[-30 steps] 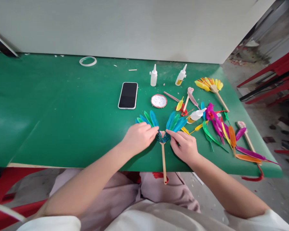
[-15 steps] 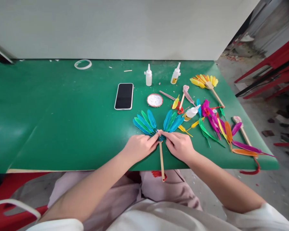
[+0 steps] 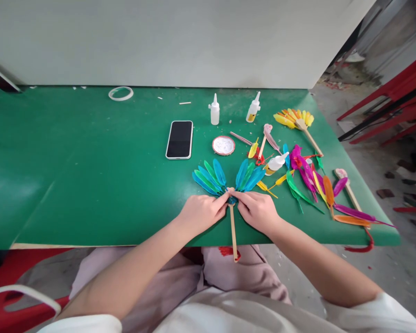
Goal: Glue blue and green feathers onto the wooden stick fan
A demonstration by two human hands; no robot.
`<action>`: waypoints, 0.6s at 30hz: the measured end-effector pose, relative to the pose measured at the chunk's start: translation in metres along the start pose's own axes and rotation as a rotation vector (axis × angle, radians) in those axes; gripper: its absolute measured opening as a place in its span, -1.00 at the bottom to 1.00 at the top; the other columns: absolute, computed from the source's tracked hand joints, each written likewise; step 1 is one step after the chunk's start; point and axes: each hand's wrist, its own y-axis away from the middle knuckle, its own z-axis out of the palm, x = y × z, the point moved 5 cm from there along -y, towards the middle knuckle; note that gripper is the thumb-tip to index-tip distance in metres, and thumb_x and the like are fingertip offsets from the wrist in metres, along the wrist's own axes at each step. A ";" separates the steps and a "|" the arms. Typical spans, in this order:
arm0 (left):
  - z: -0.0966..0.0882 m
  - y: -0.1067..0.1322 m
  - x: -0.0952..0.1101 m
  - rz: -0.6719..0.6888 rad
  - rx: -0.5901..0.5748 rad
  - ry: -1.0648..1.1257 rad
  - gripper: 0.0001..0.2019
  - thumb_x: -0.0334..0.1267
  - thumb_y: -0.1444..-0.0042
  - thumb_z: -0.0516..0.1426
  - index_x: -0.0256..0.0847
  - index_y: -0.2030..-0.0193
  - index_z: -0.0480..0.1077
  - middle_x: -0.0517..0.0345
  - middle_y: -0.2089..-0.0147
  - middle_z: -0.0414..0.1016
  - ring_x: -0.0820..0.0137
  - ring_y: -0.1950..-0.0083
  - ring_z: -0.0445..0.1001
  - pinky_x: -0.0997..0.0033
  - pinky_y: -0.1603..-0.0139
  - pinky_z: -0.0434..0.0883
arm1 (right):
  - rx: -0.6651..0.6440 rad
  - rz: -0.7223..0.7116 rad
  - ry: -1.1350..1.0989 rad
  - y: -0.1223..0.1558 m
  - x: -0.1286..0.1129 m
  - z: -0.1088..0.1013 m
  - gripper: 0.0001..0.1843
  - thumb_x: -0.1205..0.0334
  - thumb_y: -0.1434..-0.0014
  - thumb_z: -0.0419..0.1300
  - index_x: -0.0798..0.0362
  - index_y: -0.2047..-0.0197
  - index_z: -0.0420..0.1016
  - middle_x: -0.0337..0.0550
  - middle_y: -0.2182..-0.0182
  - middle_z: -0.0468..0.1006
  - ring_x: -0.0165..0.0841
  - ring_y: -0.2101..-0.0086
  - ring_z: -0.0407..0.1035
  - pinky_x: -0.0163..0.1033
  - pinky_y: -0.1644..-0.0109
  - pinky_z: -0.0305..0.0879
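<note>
A fan of blue and green feathers (image 3: 225,178) lies on the green table (image 3: 90,175), fixed to a wooden stick (image 3: 233,231) that reaches past the front edge. My left hand (image 3: 201,213) pinches the base of the left feather group. My right hand (image 3: 258,210) pinches the base of the right group. The fingertips of both hands meet at the top of the stick, pressed down on the feather quills. Both hands are closed there.
Beyond the fan lie a black phone (image 3: 179,139), a round lid (image 3: 223,145), two upright glue bottles (image 3: 214,110) and a third one lying flat (image 3: 276,163). Loose coloured feathers (image 3: 312,180) and a yellow feather fan (image 3: 296,119) fill the right side. A tape ring (image 3: 120,93) lies far back.
Both hands slid back toward me from over the feathers to the base of the fan. More of the left feathers show now. In the last half second almost nothing moved.
</note>
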 end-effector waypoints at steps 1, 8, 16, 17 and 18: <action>0.000 0.000 0.000 -0.002 -0.005 0.004 -0.65 -0.18 -0.19 -0.08 -0.09 -0.08 0.29 0.19 0.51 0.52 0.37 0.53 0.47 0.50 0.62 0.16 | 0.000 -0.002 0.000 0.000 0.000 0.000 -0.68 0.40 -0.12 0.00 0.11 0.08 0.45 -0.21 0.46 0.55 -0.43 0.48 0.41 -0.36 0.43 0.24; 0.003 0.000 -0.002 -0.005 -0.007 0.013 -0.65 -0.21 -0.17 -0.06 -0.08 -0.08 0.29 0.19 0.52 0.51 0.39 0.53 0.47 0.52 0.61 0.17 | 0.004 0.029 -0.014 -0.001 -0.001 -0.001 -0.73 0.36 -0.14 0.02 0.06 0.11 0.43 -0.23 0.43 0.56 -0.45 0.45 0.42 -0.37 0.40 0.18; 0.002 0.001 -0.001 0.036 0.060 0.056 -0.61 -0.23 -0.17 -0.05 -0.08 -0.15 0.22 0.20 0.49 0.52 0.40 0.48 0.49 0.52 0.57 0.22 | -0.077 0.013 0.032 -0.004 -0.006 0.000 -0.79 0.19 -0.15 0.05 0.08 0.46 0.37 -0.30 0.63 0.41 -0.52 0.58 0.30 -0.37 0.49 0.01; 0.001 0.001 -0.002 0.041 0.068 0.067 -0.61 -0.23 -0.17 -0.05 -0.09 -0.15 0.22 0.20 0.49 0.52 0.41 0.48 0.48 0.52 0.56 0.23 | -0.076 0.009 0.035 -0.004 -0.006 0.000 -0.79 0.18 -0.15 0.05 0.08 0.45 0.37 -0.31 0.63 0.41 -0.53 0.58 0.29 -0.37 0.49 0.00; 0.001 0.001 -0.002 0.040 0.076 0.082 -0.61 -0.23 -0.17 -0.05 -0.10 -0.15 0.22 0.21 0.48 0.52 0.42 0.48 0.48 0.52 0.55 0.23 | -0.072 0.010 0.044 -0.004 -0.006 0.001 -0.77 0.16 -0.15 0.05 0.08 0.47 0.36 -0.30 0.64 0.40 -0.53 0.59 0.28 -0.36 0.49 -0.01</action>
